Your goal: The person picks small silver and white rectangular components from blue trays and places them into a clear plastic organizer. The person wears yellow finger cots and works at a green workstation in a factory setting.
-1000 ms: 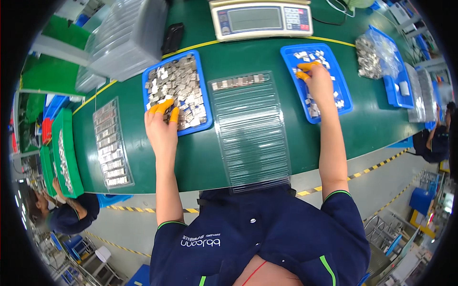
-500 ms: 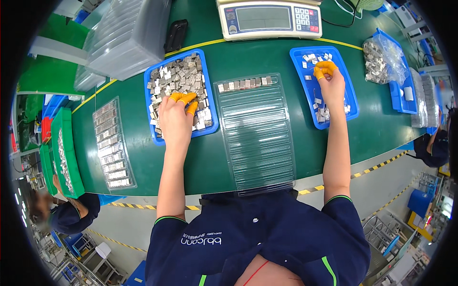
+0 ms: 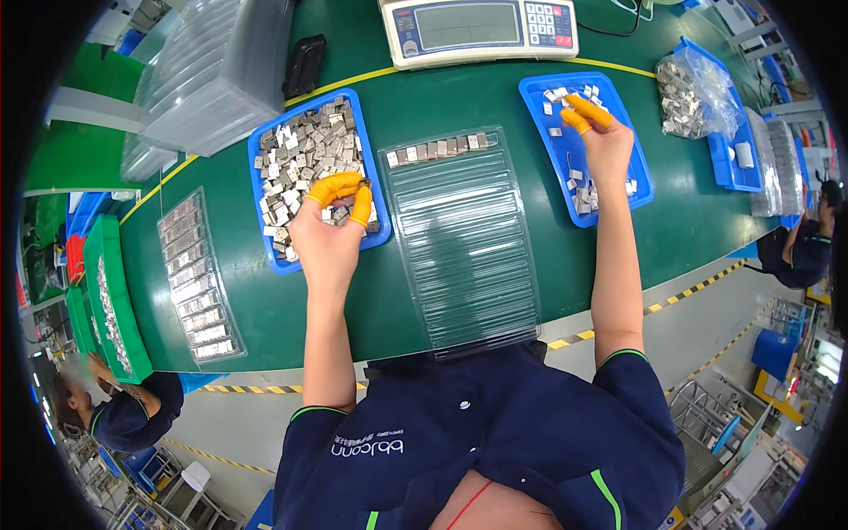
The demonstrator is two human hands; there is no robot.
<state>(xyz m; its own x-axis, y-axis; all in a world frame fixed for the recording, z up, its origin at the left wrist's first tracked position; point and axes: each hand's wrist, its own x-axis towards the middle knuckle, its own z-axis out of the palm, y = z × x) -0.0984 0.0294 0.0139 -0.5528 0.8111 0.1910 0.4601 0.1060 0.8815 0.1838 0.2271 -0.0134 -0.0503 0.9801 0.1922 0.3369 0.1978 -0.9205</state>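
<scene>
My left hand (image 3: 327,234), with yellow finger cots, is over the right side of a blue tray (image 3: 255,212) heaped with small silver metal connector shells (image 3: 305,155). Its thumb and fingertips pinch together on one small metal piece (image 3: 366,182). Over a second blue tray (image 3: 643,168), holding scattered small white-and-silver parts (image 3: 585,196), my right hand (image 3: 608,150) hovers with thumb and yellow-covered fingers apart and nothing visible between them. Between the hands lies a clear ribbed plastic tray (image 3: 468,256), with a row of metal pieces (image 3: 437,149) in its top slot.
A white digital scale (image 3: 481,31) stands at the back. Stacked clear trays (image 3: 208,79) and a black holder (image 3: 306,64) are back left. A filled clear tray (image 3: 199,278) and green bins (image 3: 115,300) lie left. Bagged parts (image 3: 693,97) sit right. Co-workers (image 3: 141,402) are at both sides.
The view has shifted slightly. My left hand has drawn its fingertips up out of the heap into a pinch. My right hand's fingers have spread apart over its tray.
</scene>
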